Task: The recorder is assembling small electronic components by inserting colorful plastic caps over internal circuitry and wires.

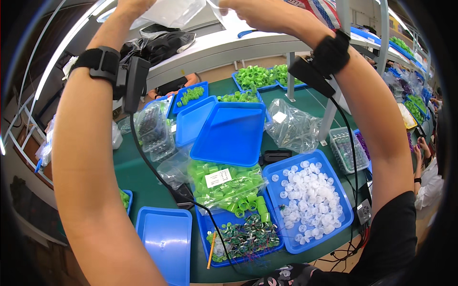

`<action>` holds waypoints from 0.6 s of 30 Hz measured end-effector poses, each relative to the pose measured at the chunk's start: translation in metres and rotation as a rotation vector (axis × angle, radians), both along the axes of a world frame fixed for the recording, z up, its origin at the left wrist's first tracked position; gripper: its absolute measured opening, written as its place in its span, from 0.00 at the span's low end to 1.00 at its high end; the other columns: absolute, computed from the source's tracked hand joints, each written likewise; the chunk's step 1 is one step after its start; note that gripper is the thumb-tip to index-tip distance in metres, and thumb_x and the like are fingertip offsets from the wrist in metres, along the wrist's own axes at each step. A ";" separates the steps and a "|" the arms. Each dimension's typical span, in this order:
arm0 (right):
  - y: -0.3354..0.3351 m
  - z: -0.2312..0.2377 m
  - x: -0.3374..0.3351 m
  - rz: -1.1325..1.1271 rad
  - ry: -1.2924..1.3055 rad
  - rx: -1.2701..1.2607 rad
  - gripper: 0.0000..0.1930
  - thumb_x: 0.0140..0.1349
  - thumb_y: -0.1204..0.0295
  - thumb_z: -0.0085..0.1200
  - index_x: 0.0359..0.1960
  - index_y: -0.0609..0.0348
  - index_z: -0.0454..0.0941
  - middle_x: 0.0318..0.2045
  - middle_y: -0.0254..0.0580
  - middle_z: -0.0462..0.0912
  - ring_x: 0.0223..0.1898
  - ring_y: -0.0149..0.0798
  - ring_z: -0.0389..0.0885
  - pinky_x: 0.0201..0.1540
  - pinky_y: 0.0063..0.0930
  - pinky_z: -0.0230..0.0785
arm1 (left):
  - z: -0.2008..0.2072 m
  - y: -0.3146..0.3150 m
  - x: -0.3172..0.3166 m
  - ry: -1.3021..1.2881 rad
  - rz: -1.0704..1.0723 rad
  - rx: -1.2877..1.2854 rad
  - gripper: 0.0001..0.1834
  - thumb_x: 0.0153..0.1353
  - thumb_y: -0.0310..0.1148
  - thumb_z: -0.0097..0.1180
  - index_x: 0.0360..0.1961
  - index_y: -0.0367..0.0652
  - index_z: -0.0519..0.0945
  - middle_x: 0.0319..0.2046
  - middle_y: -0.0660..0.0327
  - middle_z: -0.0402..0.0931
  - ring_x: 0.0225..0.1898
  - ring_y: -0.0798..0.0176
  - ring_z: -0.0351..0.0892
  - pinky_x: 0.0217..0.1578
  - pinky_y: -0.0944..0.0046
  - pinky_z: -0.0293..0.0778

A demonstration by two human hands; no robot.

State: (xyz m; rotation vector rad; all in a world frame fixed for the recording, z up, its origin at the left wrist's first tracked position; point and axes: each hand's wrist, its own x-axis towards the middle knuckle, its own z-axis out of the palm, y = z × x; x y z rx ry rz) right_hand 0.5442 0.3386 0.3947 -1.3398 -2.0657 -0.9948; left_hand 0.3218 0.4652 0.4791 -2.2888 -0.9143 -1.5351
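Observation:
Both my arms reach up to a raised shelf (205,59) at the top of the view. My left hand (135,4) is cut off by the upper edge, beside a translucent plastic container (177,13); its fingers are hidden. Bent fingers of my right hand (243,10) close on a clear plastic piece (230,20) just right of that container. Whether the two plastic parts are one thing, I cannot tell. Below lie an empty blue tray (229,136), a bag of green plastic rings (224,186) and a tray of small wired circuit boards (245,238).
White translucent caps fill a blue tray (347,209) at the right. Another blue tray (164,243) stands at the lower left. A shelf post (329,119) rises from the green table (126,167). Black cables (152,167) hang from both wrist devices. Other people sit beyond.

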 end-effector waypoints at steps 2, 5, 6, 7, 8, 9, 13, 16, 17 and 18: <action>0.013 0.012 -0.013 -0.044 -0.046 -0.142 0.16 0.56 0.79 0.45 0.46 0.59 0.78 0.34 0.57 0.82 0.38 0.55 0.82 0.41 0.44 0.73 | 0.018 0.011 -0.010 -0.012 -0.137 0.052 0.13 0.57 0.33 0.60 0.39 0.34 0.83 0.32 0.48 0.83 0.37 0.56 0.82 0.42 0.60 0.75; 0.057 0.012 -0.004 0.073 -0.076 -0.100 0.15 0.55 0.78 0.47 0.44 0.58 0.78 0.35 0.55 0.83 0.39 0.53 0.82 0.40 0.43 0.73 | 0.038 -0.021 -0.005 0.176 0.021 0.041 0.08 0.56 0.28 0.60 0.32 0.33 0.83 0.26 0.55 0.82 0.29 0.65 0.79 0.31 0.63 0.75; 0.064 0.011 -0.008 0.112 -0.087 -0.093 0.13 0.56 0.77 0.48 0.42 0.59 0.78 0.35 0.54 0.83 0.39 0.53 0.81 0.40 0.43 0.73 | 0.039 -0.027 -0.004 0.178 0.019 0.041 0.08 0.56 0.28 0.60 0.32 0.33 0.83 0.26 0.55 0.82 0.29 0.65 0.79 0.31 0.63 0.75; 0.069 0.007 -0.012 0.108 -0.083 -0.094 0.13 0.56 0.77 0.48 0.42 0.59 0.78 0.35 0.54 0.83 0.39 0.53 0.81 0.40 0.43 0.73 | 0.040 -0.035 -0.002 0.182 0.030 0.061 0.07 0.55 0.27 0.61 0.31 0.33 0.82 0.25 0.57 0.81 0.29 0.67 0.78 0.30 0.65 0.74; 0.075 0.003 -0.017 0.114 -0.019 -0.081 0.13 0.55 0.79 0.49 0.43 0.57 0.78 0.36 0.53 0.83 0.44 0.51 0.81 0.44 0.40 0.72 | 0.039 -0.042 0.001 0.186 0.041 0.082 0.06 0.54 0.26 0.61 0.31 0.33 0.82 0.24 0.58 0.80 0.29 0.69 0.77 0.29 0.66 0.74; 0.082 0.000 -0.025 0.133 0.045 -0.060 0.14 0.55 0.80 0.51 0.43 0.55 0.77 0.38 0.52 0.83 0.48 0.49 0.80 0.49 0.38 0.72 | 0.042 -0.039 -0.002 0.157 -0.034 0.107 0.07 0.54 0.27 0.62 0.32 0.33 0.82 0.24 0.56 0.81 0.28 0.66 0.79 0.31 0.63 0.75; 0.080 -0.015 -0.038 0.030 0.012 0.004 0.13 0.54 0.79 0.52 0.43 0.59 0.78 0.37 0.54 0.83 0.42 0.54 0.83 0.46 0.42 0.74 | 0.021 -0.047 0.007 0.190 0.085 0.226 0.10 0.54 0.32 0.63 0.33 0.35 0.83 0.26 0.53 0.82 0.29 0.60 0.81 0.33 0.60 0.76; 0.086 -0.021 -0.028 0.112 -0.006 0.136 0.13 0.59 0.73 0.54 0.46 0.56 0.76 0.34 0.53 0.82 0.39 0.55 0.82 0.46 0.44 0.72 | 0.009 -0.056 0.028 0.277 0.254 0.091 0.14 0.55 0.37 0.62 0.36 0.37 0.83 0.30 0.51 0.83 0.34 0.54 0.83 0.38 0.59 0.76; 0.087 -0.024 -0.024 0.106 -0.010 0.135 0.13 0.59 0.73 0.54 0.46 0.56 0.76 0.34 0.53 0.82 0.39 0.55 0.82 0.46 0.44 0.72 | 0.002 -0.049 0.034 0.276 0.210 0.162 0.15 0.55 0.38 0.62 0.36 0.37 0.83 0.31 0.50 0.83 0.35 0.54 0.83 0.38 0.59 0.75; 0.085 -0.029 -0.020 0.208 -0.019 0.250 0.12 0.58 0.72 0.54 0.45 0.56 0.77 0.35 0.52 0.82 0.40 0.54 0.82 0.46 0.43 0.71 | -0.001 -0.042 0.038 0.276 0.172 0.232 0.15 0.55 0.40 0.62 0.37 0.38 0.83 0.31 0.50 0.83 0.36 0.54 0.82 0.38 0.59 0.75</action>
